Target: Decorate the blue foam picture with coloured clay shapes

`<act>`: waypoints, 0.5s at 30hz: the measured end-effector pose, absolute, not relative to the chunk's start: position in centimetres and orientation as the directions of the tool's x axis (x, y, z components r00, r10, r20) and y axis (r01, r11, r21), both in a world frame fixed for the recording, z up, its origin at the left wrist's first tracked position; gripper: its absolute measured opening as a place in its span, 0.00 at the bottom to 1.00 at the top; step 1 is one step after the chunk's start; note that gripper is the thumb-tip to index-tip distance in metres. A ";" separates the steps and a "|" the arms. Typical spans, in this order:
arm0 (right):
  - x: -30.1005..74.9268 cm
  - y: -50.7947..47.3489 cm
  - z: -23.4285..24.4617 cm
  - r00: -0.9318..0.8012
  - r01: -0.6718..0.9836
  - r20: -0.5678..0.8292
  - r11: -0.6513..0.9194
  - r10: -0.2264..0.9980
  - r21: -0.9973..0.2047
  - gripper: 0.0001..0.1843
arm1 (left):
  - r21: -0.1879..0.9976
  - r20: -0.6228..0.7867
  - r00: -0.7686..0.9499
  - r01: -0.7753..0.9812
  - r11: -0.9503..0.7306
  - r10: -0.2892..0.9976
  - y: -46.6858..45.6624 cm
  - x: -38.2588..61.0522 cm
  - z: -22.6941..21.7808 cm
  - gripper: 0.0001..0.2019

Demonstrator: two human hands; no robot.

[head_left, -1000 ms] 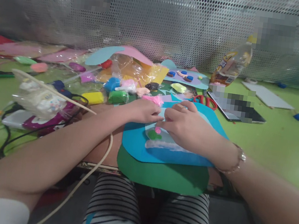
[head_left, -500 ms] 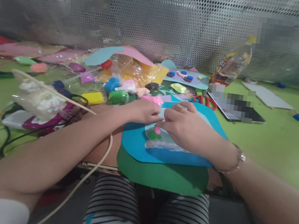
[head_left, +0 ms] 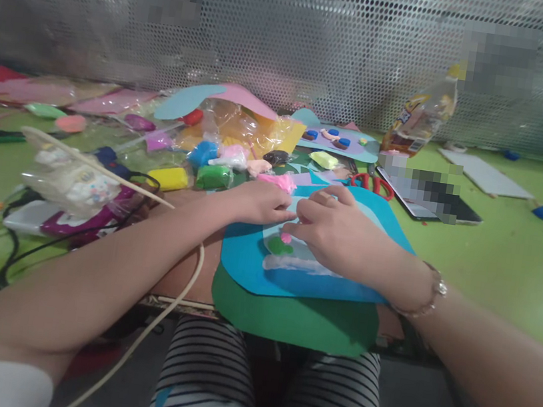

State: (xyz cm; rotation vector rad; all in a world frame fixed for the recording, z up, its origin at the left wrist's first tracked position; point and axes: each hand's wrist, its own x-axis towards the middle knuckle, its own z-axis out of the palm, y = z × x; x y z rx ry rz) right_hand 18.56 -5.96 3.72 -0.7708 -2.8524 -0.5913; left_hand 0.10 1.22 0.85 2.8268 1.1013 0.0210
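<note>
My left hand (head_left: 261, 202) and my right hand (head_left: 336, 229) meet over a blue foam sheet (head_left: 243, 260) at the table's near edge. Both have their fingers curled and pressed together at a pale blue patch on the sheet; what they pinch is hidden. Just below the fingertips sit a small pink clay bit (head_left: 286, 237) and a green clay leaf (head_left: 278, 246), above a white clay strip (head_left: 293, 265). A green foam sheet (head_left: 296, 318) lies under the blue one. A bracelet is on my right wrist.
Clay lumps in yellow (head_left: 170, 178), green (head_left: 215, 176), blue (head_left: 204, 151) and pink (head_left: 277, 180) lie behind my hands among plastic bags. Red-handled scissors (head_left: 379, 185), a phone, and a plastic bottle (head_left: 422, 117) stand right. A bagged toy (head_left: 72, 182) and black cable lie left. A perforated metal wall is behind.
My right hand has slid slightly left and down toward the pink clay bit. My left hand has hardly moved.
</note>
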 end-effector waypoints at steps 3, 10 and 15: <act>18.6 -5.9 3.7 -0.862 0.506 0.221 0.793 0.456 0.338 0.16 | 0.100 -0.031 0.734 0.677 -0.729 0.678 1.3 0.1 0.8 0.15; 18.7 -5.8 3.6 -0.864 0.503 0.228 0.791 0.449 0.349 0.15 | 0.102 -0.036 0.733 0.679 -0.727 0.679 1.2 0.2 0.9 0.16; 18.8 -5.6 3.4 -0.862 0.505 0.258 0.791 0.437 0.346 0.14 | 0.113 -0.047 0.730 0.682 -0.722 0.682 1.1 0.2 1.0 0.16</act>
